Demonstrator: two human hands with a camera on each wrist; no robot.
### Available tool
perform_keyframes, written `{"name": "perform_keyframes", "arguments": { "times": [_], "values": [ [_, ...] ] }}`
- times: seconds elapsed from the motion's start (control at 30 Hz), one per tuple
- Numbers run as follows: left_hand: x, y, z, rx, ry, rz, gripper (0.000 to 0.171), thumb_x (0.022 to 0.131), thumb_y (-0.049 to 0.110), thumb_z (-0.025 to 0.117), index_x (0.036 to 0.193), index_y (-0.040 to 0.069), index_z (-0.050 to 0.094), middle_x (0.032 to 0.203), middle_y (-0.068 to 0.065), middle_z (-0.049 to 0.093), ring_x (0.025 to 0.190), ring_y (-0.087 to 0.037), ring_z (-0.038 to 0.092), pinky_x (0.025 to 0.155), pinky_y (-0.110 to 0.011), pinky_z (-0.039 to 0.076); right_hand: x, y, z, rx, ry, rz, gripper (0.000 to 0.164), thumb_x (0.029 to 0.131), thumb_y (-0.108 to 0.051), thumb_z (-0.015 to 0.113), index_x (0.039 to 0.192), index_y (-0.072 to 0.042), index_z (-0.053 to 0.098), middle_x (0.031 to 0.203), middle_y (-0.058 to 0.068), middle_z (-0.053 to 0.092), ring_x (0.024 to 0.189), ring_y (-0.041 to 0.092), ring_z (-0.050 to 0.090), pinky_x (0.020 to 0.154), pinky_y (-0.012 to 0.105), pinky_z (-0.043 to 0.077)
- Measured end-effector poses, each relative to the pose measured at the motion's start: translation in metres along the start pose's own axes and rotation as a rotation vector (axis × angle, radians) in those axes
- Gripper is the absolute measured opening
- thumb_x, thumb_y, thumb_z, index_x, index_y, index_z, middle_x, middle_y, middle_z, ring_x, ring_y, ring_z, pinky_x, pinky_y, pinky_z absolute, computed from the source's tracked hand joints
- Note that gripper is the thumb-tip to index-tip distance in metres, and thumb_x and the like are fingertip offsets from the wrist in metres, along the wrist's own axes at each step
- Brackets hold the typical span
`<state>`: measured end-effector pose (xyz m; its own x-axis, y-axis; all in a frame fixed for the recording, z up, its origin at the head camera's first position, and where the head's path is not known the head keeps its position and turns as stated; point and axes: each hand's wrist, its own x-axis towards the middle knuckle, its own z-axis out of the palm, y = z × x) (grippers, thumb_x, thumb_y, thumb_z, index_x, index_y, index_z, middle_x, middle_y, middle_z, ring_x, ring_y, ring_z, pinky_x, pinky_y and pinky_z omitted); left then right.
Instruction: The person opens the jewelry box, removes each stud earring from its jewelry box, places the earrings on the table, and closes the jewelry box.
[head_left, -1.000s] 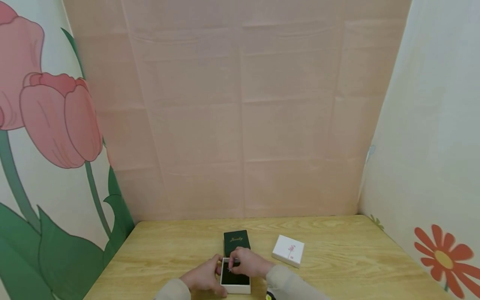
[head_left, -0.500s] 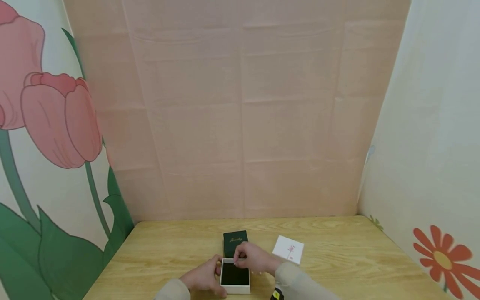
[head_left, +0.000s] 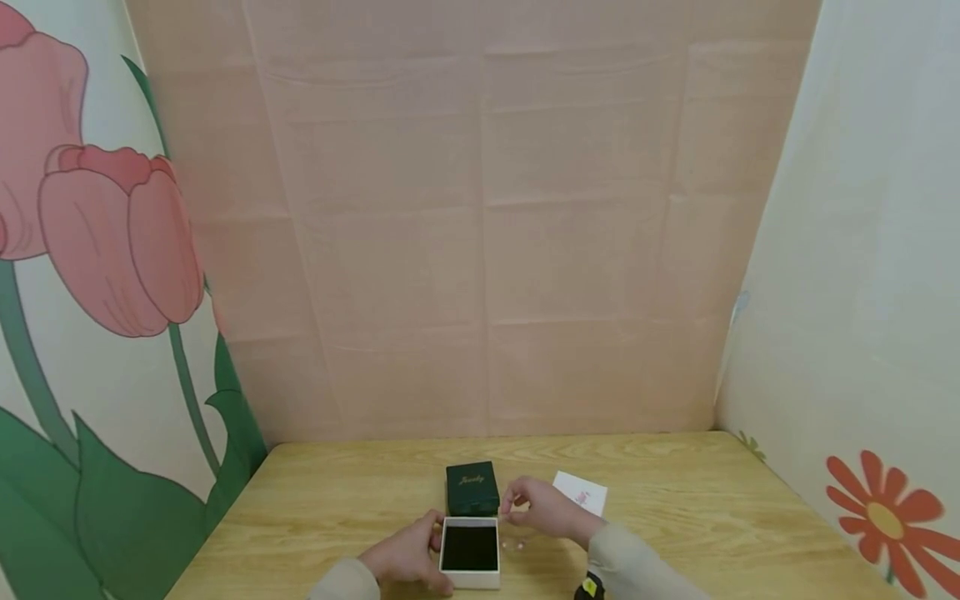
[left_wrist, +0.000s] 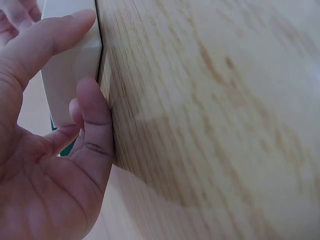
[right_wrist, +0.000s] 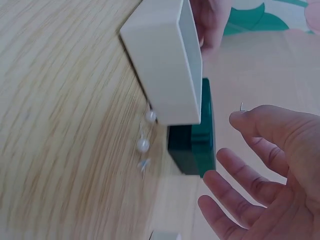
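Note:
An open white box (head_left: 470, 577) with a black pad inside stands near the front of the table. My left hand (head_left: 408, 550) grips its left side; in the left wrist view the thumb lies along one face of the box and the fingers curl at another. Right of the box, my right hand (head_left: 543, 508) is raised over the table. Between its thumb and index finger a thin silver earring (right_wrist: 242, 106) is pinched, only its fine wire end showing; the other fingers are spread. Below that hand, pearl earrings (right_wrist: 143, 145) lie on the wood beside the box.
Directly behind the white box sits a dark green jewelry box (head_left: 472, 490) with gold lettering. A white lid (head_left: 588, 490) with a pink flower print lies at the back right, partly hidden by my right hand. The wooden table (head_left: 322, 492) meets a pink cloth backdrop (head_left: 480, 250).
My right hand has lifted the small earring from the black pad and moved right, off the box. The green box now shows fully. My left hand has stayed in place.

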<state>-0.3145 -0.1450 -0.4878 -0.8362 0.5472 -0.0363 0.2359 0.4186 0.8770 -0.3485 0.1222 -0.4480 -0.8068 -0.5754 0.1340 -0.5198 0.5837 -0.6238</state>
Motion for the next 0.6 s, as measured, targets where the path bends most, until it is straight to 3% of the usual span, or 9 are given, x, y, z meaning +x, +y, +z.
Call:
{"name": "perform_keyframes", "arguments": {
  "times": [0.13,0.33,0.6],
  "values": [
    [0.001,-0.001,0.0,-0.006,0.0,-0.004,0.072,0.062,-0.006,0.082,0.12,0.003,0.042,0.09,-0.008,0.061,0.082,-0.019,0.058,0.077,-0.026,0.044,-0.008,0.007,-0.004,-0.003,0.017,0.003,0.006,0.085,-0.007,0.07,0.083,-0.009,0.064,0.092,-0.004,0.062,0.093,0.021,0.06,0.085,0.041,0.05],
    [0.001,-0.001,-0.001,-0.051,-0.015,-0.021,0.072,0.063,-0.008,0.082,0.121,0.002,0.041,0.089,-0.01,0.06,0.079,-0.02,0.058,0.066,-0.026,0.046,-0.017,0.016,-0.005,-0.038,0.057,-0.012,0.007,0.081,-0.006,0.07,0.081,-0.008,0.064,0.091,-0.002,0.062,0.089,0.024,0.062,0.081,0.039,0.051],
    [0.001,0.0,0.0,-0.028,-0.002,-0.02,0.071,0.062,-0.008,0.082,0.12,0.003,0.042,0.091,-0.009,0.059,0.082,-0.02,0.057,0.075,-0.025,0.044,-0.025,0.027,0.0,-0.037,0.065,0.014,0.012,0.077,0.001,0.065,0.079,-0.011,0.064,0.086,-0.003,0.063,0.08,0.009,0.057,0.071,0.026,0.047]
  ]
}}
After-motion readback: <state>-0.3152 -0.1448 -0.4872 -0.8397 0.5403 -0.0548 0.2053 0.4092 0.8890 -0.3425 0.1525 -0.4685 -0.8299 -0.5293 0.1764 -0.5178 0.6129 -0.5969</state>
